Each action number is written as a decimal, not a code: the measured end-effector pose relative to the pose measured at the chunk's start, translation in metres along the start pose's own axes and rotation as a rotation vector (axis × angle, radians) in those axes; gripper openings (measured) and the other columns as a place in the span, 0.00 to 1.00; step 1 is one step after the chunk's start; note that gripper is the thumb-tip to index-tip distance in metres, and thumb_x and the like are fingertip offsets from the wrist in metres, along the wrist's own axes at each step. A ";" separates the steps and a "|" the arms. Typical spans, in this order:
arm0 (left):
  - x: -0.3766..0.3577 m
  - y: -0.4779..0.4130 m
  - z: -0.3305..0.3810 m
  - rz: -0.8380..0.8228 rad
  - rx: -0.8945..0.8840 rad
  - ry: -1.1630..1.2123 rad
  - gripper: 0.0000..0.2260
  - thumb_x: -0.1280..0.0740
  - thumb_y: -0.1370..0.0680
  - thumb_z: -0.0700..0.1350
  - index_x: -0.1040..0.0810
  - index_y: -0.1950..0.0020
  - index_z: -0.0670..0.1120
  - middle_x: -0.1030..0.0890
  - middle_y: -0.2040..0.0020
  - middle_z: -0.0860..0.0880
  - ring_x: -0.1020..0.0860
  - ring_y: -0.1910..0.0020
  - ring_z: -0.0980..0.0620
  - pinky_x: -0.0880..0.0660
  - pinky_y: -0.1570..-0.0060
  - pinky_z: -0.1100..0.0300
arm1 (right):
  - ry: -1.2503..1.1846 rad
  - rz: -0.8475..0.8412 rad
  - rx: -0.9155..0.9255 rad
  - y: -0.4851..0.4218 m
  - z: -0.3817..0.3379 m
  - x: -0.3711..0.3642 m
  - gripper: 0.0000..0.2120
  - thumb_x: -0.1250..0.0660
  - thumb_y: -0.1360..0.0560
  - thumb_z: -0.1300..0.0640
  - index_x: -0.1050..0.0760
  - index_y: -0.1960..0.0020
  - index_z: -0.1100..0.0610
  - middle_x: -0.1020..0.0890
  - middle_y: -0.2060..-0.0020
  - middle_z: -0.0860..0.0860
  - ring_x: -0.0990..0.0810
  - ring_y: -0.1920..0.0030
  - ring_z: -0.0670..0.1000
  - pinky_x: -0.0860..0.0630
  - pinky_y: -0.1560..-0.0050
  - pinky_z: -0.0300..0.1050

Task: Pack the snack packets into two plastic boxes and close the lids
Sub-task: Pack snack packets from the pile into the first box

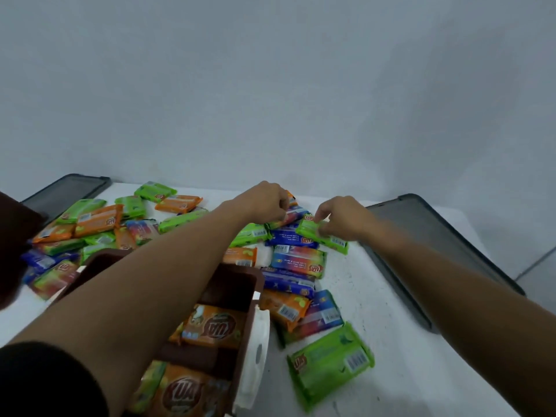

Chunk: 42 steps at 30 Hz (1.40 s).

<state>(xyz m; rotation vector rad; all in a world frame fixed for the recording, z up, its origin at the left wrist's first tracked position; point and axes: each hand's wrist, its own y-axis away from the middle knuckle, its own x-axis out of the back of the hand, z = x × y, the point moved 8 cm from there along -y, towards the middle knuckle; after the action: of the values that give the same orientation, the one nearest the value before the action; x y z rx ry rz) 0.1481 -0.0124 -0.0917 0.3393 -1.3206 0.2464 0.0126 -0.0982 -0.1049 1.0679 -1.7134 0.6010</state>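
Observation:
Several green, orange and blue snack packets [298, 261] lie scattered over a white table [376, 296]. A brown plastic box [237, 299] with a white latch stands near me, with orange packets [215, 326] inside. My right hand [346, 218] pinches a green packet [322, 237] at the far side of the pile. My left hand [264, 203] reaches over the box and curls its fingers on a packet [288, 218] next to it; which packet it holds is partly hidden.
A dark grey lid [445, 254] lies flat on the right of the table. Another dark lid [66, 191] lies at the far left. A second brown box [15, 248] edges into view on the left. A green packet [331, 362] lies near the front.

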 end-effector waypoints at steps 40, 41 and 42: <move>0.106 0.164 -0.077 -0.105 -0.012 0.509 0.09 0.37 0.33 0.40 0.27 0.61 0.34 0.31 0.66 0.43 0.34 0.69 0.50 0.37 0.69 0.59 | -0.472 -0.169 0.026 0.074 -0.151 0.042 0.07 0.28 0.24 0.62 0.19 0.46 0.59 0.12 0.54 0.56 0.14 0.49 0.60 0.19 0.42 0.60; 0.105 0.169 -0.081 -0.120 -0.016 0.499 0.10 0.36 0.33 0.40 0.25 0.59 0.33 0.29 0.68 0.45 0.33 0.70 0.51 0.36 0.69 0.59 | -0.468 -0.173 0.017 0.076 -0.156 0.040 0.07 0.28 0.24 0.63 0.19 0.46 0.60 0.12 0.54 0.56 0.14 0.49 0.60 0.19 0.43 0.59; 0.103 0.175 -0.084 -0.140 -0.017 0.491 0.10 0.36 0.32 0.40 0.23 0.57 0.33 0.27 0.70 0.47 0.30 0.71 0.53 0.35 0.68 0.60 | -0.461 -0.181 0.009 0.079 -0.161 0.036 0.07 0.28 0.24 0.64 0.18 0.47 0.59 0.12 0.55 0.56 0.14 0.49 0.60 0.18 0.44 0.57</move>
<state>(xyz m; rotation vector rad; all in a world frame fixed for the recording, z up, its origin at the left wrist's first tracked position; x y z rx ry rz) 0.1839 0.1796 0.0084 0.3298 -0.8109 0.1850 0.0166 0.0532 -0.0024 1.4300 -1.9733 0.2567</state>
